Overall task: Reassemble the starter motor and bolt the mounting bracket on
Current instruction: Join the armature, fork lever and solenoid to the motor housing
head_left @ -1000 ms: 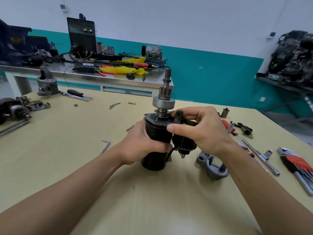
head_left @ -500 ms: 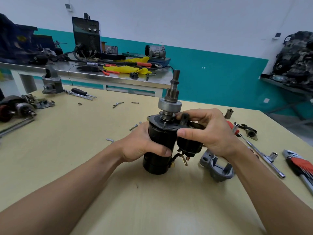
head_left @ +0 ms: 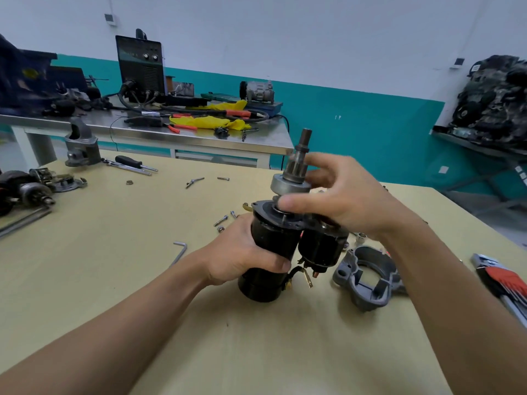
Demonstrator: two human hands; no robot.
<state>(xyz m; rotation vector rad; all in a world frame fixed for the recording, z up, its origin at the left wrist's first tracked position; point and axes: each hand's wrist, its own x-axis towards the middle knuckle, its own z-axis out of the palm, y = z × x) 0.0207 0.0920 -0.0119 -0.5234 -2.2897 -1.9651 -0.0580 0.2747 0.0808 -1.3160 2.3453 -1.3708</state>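
Black starter motor (head_left: 271, 249) stands on table (head_left: 137, 269), left hand (head_left: 242, 255) wrapped round body. Right hand (head_left: 345, 203) fingers (head_left: 295, 201) pinch pinion drive (head_left: 289, 185) atop motor: seat squarely, hold steady. Grey mounting bracket (head_left: 368, 280) just right of motor.

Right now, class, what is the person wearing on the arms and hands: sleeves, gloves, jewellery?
Nothing shows. The left forearm and right forearm are bare to the frame edge, no sleeves. The left hand and right hand carry no gloves, rings, watch or bands.
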